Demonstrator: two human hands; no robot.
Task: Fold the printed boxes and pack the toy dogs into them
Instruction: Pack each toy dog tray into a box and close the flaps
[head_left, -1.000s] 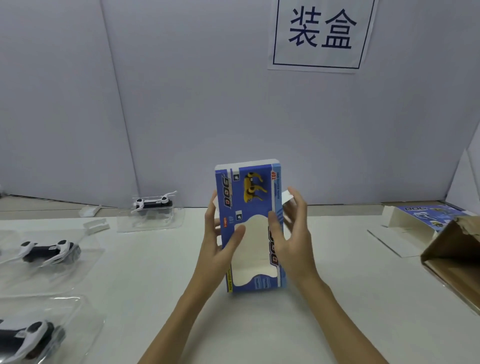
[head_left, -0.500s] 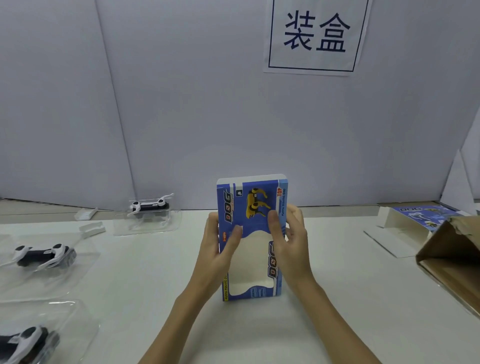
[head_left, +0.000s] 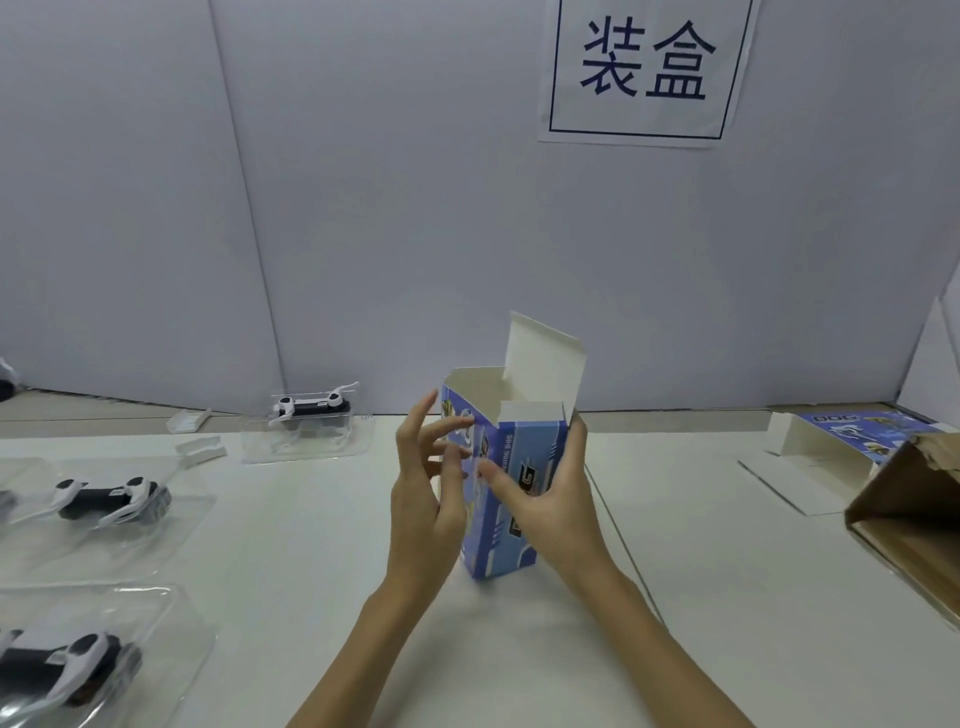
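A blue printed box (head_left: 514, 499) stands upright on the table's middle, opened into a tube, its white top flaps raised. My right hand (head_left: 550, 499) grips its right side, thumb across the front face. My left hand (head_left: 426, 483) is at the box's left face with straight, spread fingers touching it. Three black-and-white toy dogs lie in clear plastic trays on the left: one at the back (head_left: 311, 408), one in the middle (head_left: 111, 499), one at the front (head_left: 67, 665).
More flat printed boxes (head_left: 852, 431) lie at the right rear. A brown carton (head_left: 914, 519) stands open at the right edge. Small white plastic pieces (head_left: 200, 447) lie near the back dog. A grey partition with a paper sign (head_left: 644, 73) closes the back.
The box was flat with its window face toward me; it has been turned and opened into a tube with the top flaps up. My right hand moved round its side.
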